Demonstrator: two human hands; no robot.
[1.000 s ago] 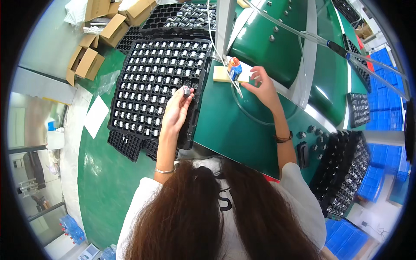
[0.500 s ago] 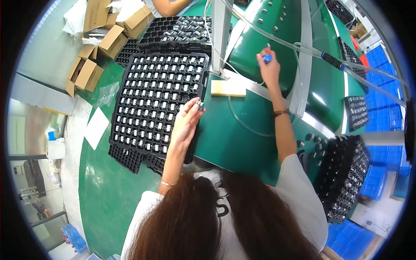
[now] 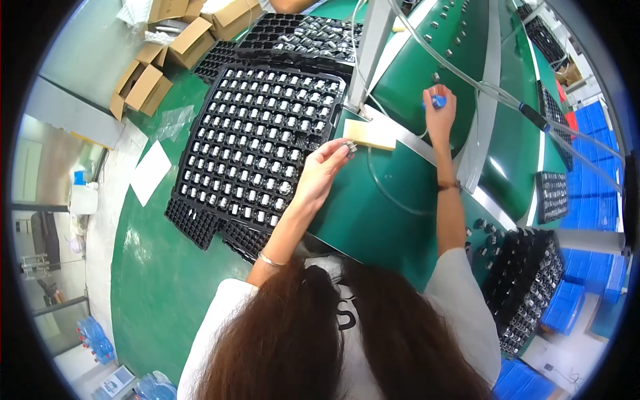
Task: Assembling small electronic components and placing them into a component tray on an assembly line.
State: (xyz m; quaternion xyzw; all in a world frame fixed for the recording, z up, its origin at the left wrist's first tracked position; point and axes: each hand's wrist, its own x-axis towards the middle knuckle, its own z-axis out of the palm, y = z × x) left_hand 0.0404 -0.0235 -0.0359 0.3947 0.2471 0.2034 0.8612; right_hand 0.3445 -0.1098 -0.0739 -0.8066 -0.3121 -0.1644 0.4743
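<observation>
My left hand (image 3: 319, 175) pinches a small silver metal part (image 3: 350, 148) between thumb and fingertips. It is just right of a large black tray (image 3: 298, 191), whose pockets hold rows of small parts with white tops. A yellow block (image 3: 371, 135) lies right beside the held part. My right hand (image 3: 440, 120) is over the green conveyor belt (image 3: 407, 87), its fingers closed round a small blue object (image 3: 438, 101); its kind is mostly hidden. Just beyond those fingers sits a small metal part (image 3: 436, 77) on the belt.
More small parts (image 3: 449, 52) are scattered farther up the belt. A clear hose (image 3: 467, 77) and a metal post (image 3: 373, 50) cross the work area. Filled black trays (image 3: 523, 287) stand at right, open cardboard boxes (image 3: 148, 90) at far left. Another person's arm (image 3: 291, 5) shows at the top.
The whole view has shifted. My left hand has moved right from the tray's edge toward the yellow block, still holding the part. My right hand has drawn slightly nearer over the belt.
</observation>
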